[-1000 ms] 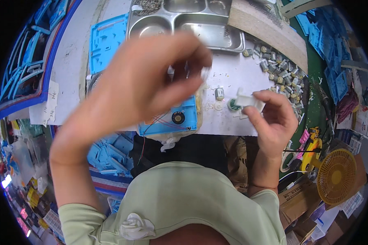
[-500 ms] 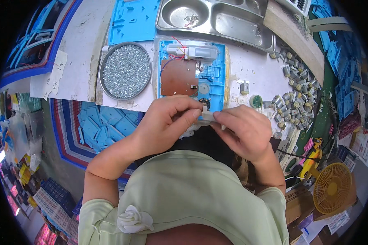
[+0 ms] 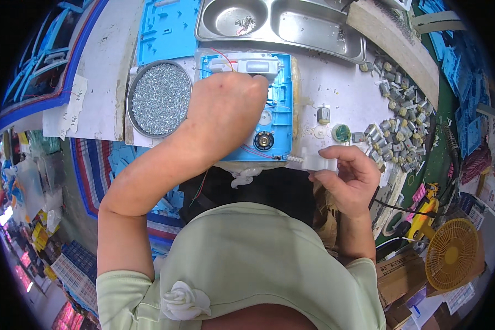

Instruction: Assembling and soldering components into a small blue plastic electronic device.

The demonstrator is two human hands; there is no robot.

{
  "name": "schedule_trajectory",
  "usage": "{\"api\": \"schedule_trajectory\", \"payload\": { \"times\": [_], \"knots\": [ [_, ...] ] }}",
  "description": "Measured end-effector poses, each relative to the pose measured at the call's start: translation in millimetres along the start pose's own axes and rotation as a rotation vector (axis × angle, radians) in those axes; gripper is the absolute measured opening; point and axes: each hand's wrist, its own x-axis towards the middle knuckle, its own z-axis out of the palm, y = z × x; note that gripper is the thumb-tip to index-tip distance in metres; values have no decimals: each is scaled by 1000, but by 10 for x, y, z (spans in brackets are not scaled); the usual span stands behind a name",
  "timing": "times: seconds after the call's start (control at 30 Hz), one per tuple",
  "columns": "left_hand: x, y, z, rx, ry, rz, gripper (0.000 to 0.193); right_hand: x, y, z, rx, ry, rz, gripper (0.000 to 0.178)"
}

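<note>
My left hand is closed over the blue plastic casing. Its fingers curl underneath, so what they hold cannot be seen, and the brown circuit board is hidden. Beyond it, a white housing with wires sits along the casing's far edge. A round black speaker shows in the near part of the casing. Between thumb and fingers, my right hand grips a white plastic part just off the casing's near right corner. A pale coiled piece reaches from it toward the casing.
A round tray of small screws stands left of the casing. Behind is a steel compartment tray. Several small motors lie heaped at right, near a green round container. Another blue panel lies at the back left.
My left hand has left the white part and moved up over the board. My right hand has shifted right and slightly nearer with the white part. The speaker now shows fully.
</note>
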Motion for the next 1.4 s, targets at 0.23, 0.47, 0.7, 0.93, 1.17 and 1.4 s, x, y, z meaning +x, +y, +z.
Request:
{"api": "schedule_trajectory", "payload": {
  "times": [0.23,0.47,0.7,0.93,1.17,1.4],
  "knots": [
    [-64,58,10,-134,75,-97,11,130,52,-12,-167,30,-188,32],
    [-171,59,-22,-265,98,-33,13,288,18,-68,-349,70,-306,31],
    [-9,117,38,-249,32,149,15,340,-49,-37,-461,4,-406,33],
    [-21,122,42,-177,-65,107,15,360,-14,-29,-488,14,-373,31],
    [-286,-116,-120,-748,152,-116,8,642,-142,98,-729,-94,-570,33],
    [-429,-121,105,-754,412,-7,11,862,-235,248,-944,-235,-669,31]
  ]
}}
